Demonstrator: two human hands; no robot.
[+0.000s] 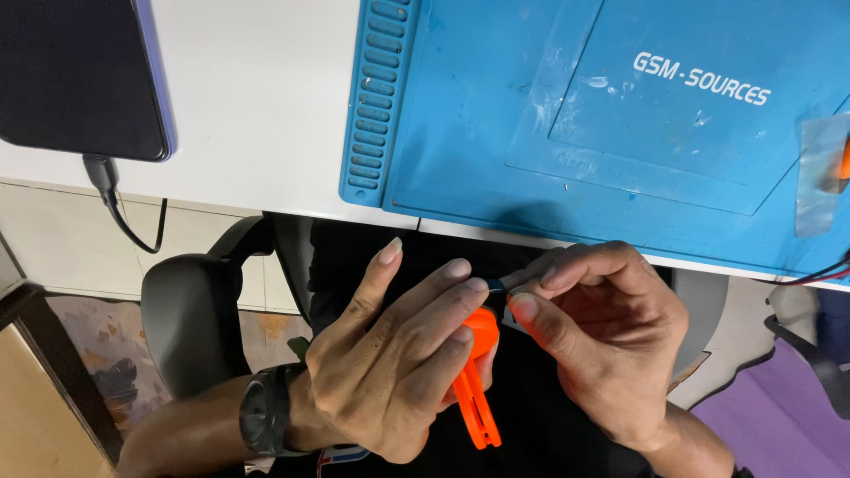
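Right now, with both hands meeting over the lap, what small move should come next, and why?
Probably a slight tightening of the right hand's pinch: its fingertips nip a small dark piece right where the left hand holds the orange tool, clear of the blue mat.

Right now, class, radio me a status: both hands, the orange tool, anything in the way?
Left hand gripping orange tool. Right hand pinching small dark part at its tip. Blue mat on the desk beyond, nothing blocking.

Dark rectangular phone screen (80, 75), purple-edged, top left on table.
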